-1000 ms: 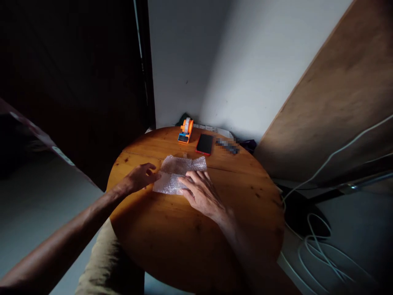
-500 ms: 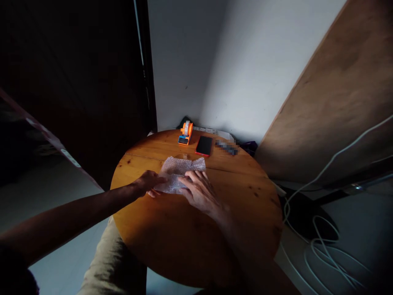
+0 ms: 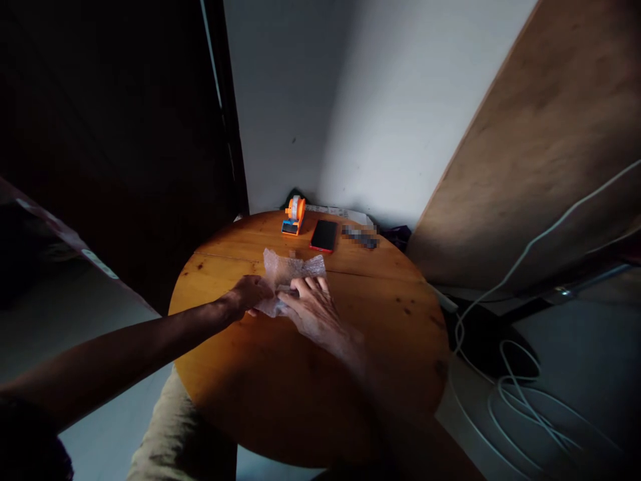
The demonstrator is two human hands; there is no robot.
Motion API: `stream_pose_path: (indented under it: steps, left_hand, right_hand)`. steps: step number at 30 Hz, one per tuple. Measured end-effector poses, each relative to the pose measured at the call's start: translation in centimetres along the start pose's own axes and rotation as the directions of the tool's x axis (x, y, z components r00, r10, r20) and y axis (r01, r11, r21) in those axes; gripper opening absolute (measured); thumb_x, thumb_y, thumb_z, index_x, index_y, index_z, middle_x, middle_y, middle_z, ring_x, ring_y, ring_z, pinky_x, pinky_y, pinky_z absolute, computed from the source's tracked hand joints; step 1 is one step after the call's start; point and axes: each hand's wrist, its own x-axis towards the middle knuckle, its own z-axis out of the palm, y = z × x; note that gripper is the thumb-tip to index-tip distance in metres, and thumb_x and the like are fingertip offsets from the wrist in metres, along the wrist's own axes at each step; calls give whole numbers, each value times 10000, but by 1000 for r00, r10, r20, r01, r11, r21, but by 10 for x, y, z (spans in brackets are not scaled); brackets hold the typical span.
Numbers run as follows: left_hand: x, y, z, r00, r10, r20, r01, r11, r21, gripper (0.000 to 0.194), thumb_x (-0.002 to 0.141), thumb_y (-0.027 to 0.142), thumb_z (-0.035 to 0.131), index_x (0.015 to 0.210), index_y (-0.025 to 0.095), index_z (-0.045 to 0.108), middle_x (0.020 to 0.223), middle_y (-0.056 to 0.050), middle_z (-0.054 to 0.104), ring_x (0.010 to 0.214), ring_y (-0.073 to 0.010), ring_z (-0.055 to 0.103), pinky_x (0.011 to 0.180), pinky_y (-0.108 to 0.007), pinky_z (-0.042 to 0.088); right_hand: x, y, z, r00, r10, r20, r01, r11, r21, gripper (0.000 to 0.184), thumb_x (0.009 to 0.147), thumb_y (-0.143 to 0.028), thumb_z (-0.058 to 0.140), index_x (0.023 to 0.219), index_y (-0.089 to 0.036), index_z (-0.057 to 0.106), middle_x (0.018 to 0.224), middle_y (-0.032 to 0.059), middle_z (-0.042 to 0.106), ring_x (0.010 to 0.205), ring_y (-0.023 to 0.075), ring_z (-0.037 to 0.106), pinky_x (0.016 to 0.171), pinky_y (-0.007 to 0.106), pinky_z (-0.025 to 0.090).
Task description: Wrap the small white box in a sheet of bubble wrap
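Note:
A crumpled piece of clear bubble wrap (image 3: 293, 267) lies on the round wooden table (image 3: 280, 387), partly folded, its far edge standing up a little. My left hand (image 3: 252, 294) grips its left edge, thumb on top and fingers underneath. My right hand (image 3: 314, 307) is on the near right part of the wrap, with bent fingers pressed onto the fold and closed on it. Anything inside the wrap is hidden by the folds and my fingers.
Behind the wrap stand an orange tape dispenser (image 3: 294, 215) and a red-edged phone (image 3: 324, 236). A blurred dark item (image 3: 360, 236) lies to their right. The wall (image 3: 320, 120) rises behind the table. White cables (image 3: 521, 394) loop on the floor at right.
The near part of the bubble wrap is folded and bunched more. My right fingers have curled in tighter, and my left hand has closed further over the edge. The view has shifted slightly.

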Motion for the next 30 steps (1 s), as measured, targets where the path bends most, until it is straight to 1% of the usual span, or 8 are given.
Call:
stream_pose_path:
  steps: [5,14,17,21,23,25,28,30]
  left_hand:
    - [-4,6,6,999,24,40,-21,996,-88,135,742,292,635,772,174,576,630,-11,632,527,-145,586,444,-214,394]
    - [-11,9,-1,968,156,197,-100,958,-268,240,583,282,566,736,118,650,627,-33,629,581,-149,585,564,-280,502]
    - [-11,6,-4,939,243,243,-190,957,-221,327,574,247,575,849,101,676,670,-36,647,608,-149,591,593,-285,504]
    - [-5,-5,4,903,394,172,-407,912,49,267,704,286,592,873,113,705,676,-17,634,582,-115,534,548,-235,416]
    - [-1,-11,11,848,519,108,-529,821,213,255,765,293,591,908,134,729,719,-21,651,614,-118,541,563,-233,407]
    - [2,-18,17,743,668,50,-638,684,353,236,800,296,611,946,164,741,778,-31,665,679,-139,578,624,-252,448]
    - [5,-28,25,483,875,9,-763,416,495,206,862,300,605,976,190,737,948,-80,670,848,-194,623,766,-323,509]
    - [8,-33,28,343,939,24,-798,278,535,198,896,268,572,987,179,723,1012,-104,661,915,-217,617,814,-362,521]
  right_hand:
    - [-2,-1,-1,999,26,-19,-25,999,28,192,941,-316,602,1104,-242,674,1093,72,629,1032,260,518,944,421,360]
    - [-4,2,4,992,76,-99,-60,986,156,542,867,-261,632,1375,-145,484,1145,113,667,1097,287,524,1029,462,326]
    - [-5,4,2,993,70,-97,-51,981,188,545,849,-259,625,1363,-138,489,1151,122,670,1106,297,531,1026,470,330]
    - [-6,8,0,994,60,-95,-35,970,240,597,823,-242,612,1391,-145,454,1189,138,660,1121,303,542,1019,483,343]
    - [-7,12,0,992,69,-106,-37,961,275,626,806,-206,601,1406,-132,439,1213,153,647,1125,300,549,1026,488,350]
    - [-8,17,1,989,78,-123,-33,943,332,642,789,-167,584,1412,-129,434,1210,147,647,1118,282,560,1029,475,370]
    - [-10,25,3,985,94,-147,-24,908,418,615,784,-126,558,1390,-164,460,1137,104,676,1066,246,590,1003,446,413]
    - [-9,32,3,979,124,-160,-41,896,443,547,797,-116,551,1338,-186,512,1089,79,689,1031,233,606,979,436,436]
